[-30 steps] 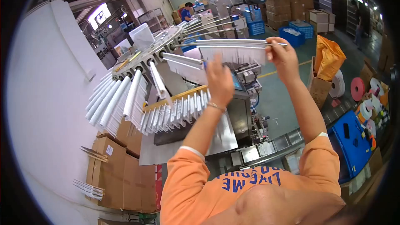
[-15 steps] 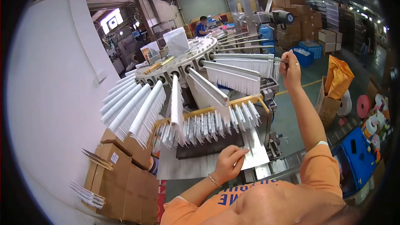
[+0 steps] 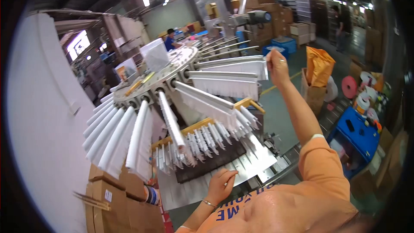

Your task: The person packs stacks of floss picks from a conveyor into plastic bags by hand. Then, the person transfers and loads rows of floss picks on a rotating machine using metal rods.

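Hands are well apart: the right hand (image 3: 278,65) pinches the outer end of a rod (image 3: 233,61) hung with white fringe (image 3: 241,68), while the left hand (image 3: 222,185) is curled by the metal desk (image 3: 256,157), its palm hidden. The rod juts from a round machine (image 3: 172,67). Below, white strips (image 3: 202,142) line a yellow rack (image 3: 198,125); rightward, an orange bag (image 3: 319,65) stands in a box (image 3: 313,96).

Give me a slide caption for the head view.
Right hand at the end of a white-fringed rod on a round machine; left hand curled near a metal table.
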